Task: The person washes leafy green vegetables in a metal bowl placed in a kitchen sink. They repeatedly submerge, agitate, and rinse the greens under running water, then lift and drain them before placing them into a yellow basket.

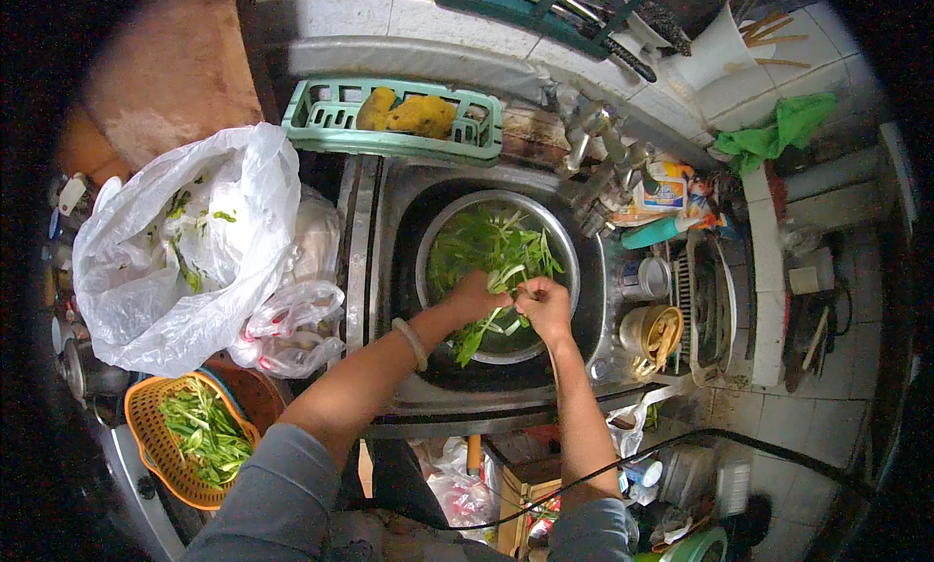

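Note:
Both my hands are over a round metal basin (pixel 571 292) that stands in the stainless steel sink (pixel 609 299). Leafy greens (pixel 474 244) lie in the basin, apparently in water. My left hand (pixel 478 299), with a pale bangle on its wrist, grips a bunch of pale-stemmed greens (pixel 503 277). Close beside it, my right hand (pixel 543 306) pinches a stem of the greens between thumb and fingers. Some leaves (pixel 471 343) hang below the hands toward the basin's near side. The fingertips partly hide the stems.
Left of the sink sits an open white plastic bag (pixel 182 248) with leaf scraps. An orange basket (pixel 157 445) below it holds cut greens. A mint plastic rack (pixel 394 146) with yellow sponges lies behind the sink, near the faucet (pixel 595 124). A cable (pixel 657 445) crosses the lower right.

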`<control>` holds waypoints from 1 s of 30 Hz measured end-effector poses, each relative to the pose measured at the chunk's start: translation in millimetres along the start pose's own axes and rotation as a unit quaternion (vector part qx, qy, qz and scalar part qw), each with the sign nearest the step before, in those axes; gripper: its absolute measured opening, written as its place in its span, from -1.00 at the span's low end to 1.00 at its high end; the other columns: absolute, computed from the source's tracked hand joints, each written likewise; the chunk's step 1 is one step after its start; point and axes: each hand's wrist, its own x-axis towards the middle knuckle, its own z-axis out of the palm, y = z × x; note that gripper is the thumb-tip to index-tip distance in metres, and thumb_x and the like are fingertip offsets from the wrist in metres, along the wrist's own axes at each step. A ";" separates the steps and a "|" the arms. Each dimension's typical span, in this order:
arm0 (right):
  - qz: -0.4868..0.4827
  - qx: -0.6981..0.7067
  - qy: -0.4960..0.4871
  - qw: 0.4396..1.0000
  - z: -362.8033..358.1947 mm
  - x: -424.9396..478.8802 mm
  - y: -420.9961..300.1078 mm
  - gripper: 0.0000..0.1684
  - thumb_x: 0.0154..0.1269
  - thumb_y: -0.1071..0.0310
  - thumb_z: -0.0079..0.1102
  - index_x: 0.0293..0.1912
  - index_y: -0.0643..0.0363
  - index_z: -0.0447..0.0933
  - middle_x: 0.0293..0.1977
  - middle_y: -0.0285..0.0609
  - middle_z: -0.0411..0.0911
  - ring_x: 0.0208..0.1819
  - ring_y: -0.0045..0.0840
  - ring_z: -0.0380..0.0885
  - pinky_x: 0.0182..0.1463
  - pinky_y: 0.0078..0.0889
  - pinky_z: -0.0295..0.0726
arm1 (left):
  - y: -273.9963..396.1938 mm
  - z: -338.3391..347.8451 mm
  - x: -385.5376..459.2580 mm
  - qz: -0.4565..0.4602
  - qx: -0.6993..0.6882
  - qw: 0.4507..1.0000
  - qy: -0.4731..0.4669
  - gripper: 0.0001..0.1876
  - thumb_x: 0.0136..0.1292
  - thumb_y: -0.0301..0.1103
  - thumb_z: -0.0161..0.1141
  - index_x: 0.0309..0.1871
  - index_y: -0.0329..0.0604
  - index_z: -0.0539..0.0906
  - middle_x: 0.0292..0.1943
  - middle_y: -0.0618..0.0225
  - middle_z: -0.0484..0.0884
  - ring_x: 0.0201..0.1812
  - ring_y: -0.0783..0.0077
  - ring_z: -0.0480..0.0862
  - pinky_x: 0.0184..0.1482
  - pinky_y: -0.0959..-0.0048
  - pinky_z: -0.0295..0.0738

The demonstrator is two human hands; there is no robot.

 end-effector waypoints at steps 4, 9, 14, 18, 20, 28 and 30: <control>0.112 0.227 0.056 0.966 -26.4 -15.7 -2.0 -0.84 0.07 0.45 0.06 -0.32 0.33 0.43 -0.50 -0.21 0.47 -0.52 -0.62 0.47 -0.40 -0.62 0.52 | 2.2 2.6 -7.9 -0.007 -0.073 0.996 0.044 -0.67 -0.13 -0.23 0.22 -0.30 -0.24 0.53 -0.39 0.15 0.55 -0.35 0.28 0.54 -0.29 0.35 0.38; 0.071 0.094 -0.038 0.992 -67.5 -45.4 -26.3 -0.82 0.07 0.38 0.04 -0.29 0.21 0.49 -0.50 -0.21 0.50 -0.49 -0.61 0.47 -0.36 -0.58 0.48 | -84.0 2.9 24.9 -0.080 -0.136 0.985 0.064 -0.57 -0.04 -0.22 0.17 -0.12 -0.27 0.42 -0.27 0.18 0.51 -0.25 0.28 0.49 -0.20 0.38 0.35; 0.068 -0.508 -0.039 0.857 -86.0 -81.1 3.1 -0.76 -0.15 0.27 0.17 -0.36 0.04 0.47 -0.36 -0.13 0.45 -0.28 -0.26 0.43 -0.23 -0.23 0.41 | 3.6 -2.8 -5.5 -0.088 -0.183 0.979 -0.024 -0.65 0.01 -0.28 0.10 -0.13 -0.25 0.43 -0.32 0.18 0.52 -0.31 0.35 0.51 -0.28 0.39 0.38; 0.017 -0.342 0.040 0.939 -56.5 -54.2 -6.2 -0.73 -0.24 0.38 0.24 -0.41 0.12 0.42 -0.43 -0.16 0.47 -0.33 -0.33 0.45 -0.27 -0.34 0.42 | -12.5 -1.8 0.9 -0.095 -0.179 0.979 -0.001 -0.68 0.01 -0.30 0.09 -0.15 -0.24 0.43 -0.34 0.18 0.53 -0.35 0.36 0.52 -0.30 0.39 0.39; -0.049 -0.300 0.086 0.949 -33.5 -29.4 2.0 -0.80 -0.12 0.36 0.19 -0.42 0.21 0.44 -0.48 -0.12 0.48 -0.41 -0.34 0.49 -0.33 -0.41 0.44 | -34.6 5.2 9.9 -0.036 -0.174 0.983 0.045 -0.69 0.02 -0.30 0.09 -0.17 -0.25 0.44 -0.38 0.20 0.54 -0.39 0.37 0.53 -0.32 0.39 0.39; 0.073 -0.347 0.122 0.927 -15.8 -8.6 -8.2 -0.81 -0.01 0.20 0.08 -0.39 0.04 0.55 -0.48 -0.07 0.50 -0.42 -0.22 0.49 -0.35 -0.28 0.44 | -19.7 -2.9 0.7 -0.077 -0.283 0.956 0.013 -0.71 0.00 -0.26 0.14 -0.28 -0.28 0.47 -0.45 0.30 0.52 -0.51 0.45 0.48 -0.41 0.45 0.40; 0.058 -0.334 0.117 0.933 -15.6 -13.3 -16.1 -0.80 -0.01 0.18 0.09 -0.40 0.06 0.55 -0.50 -0.07 0.50 -0.43 -0.21 0.48 -0.36 -0.29 0.44 | -11.9 -3.3 -0.3 -0.058 -0.320 0.946 0.007 -0.73 -0.01 -0.25 0.16 -0.31 -0.25 0.47 -0.48 0.35 0.49 -0.55 0.51 0.44 -0.45 0.49 0.38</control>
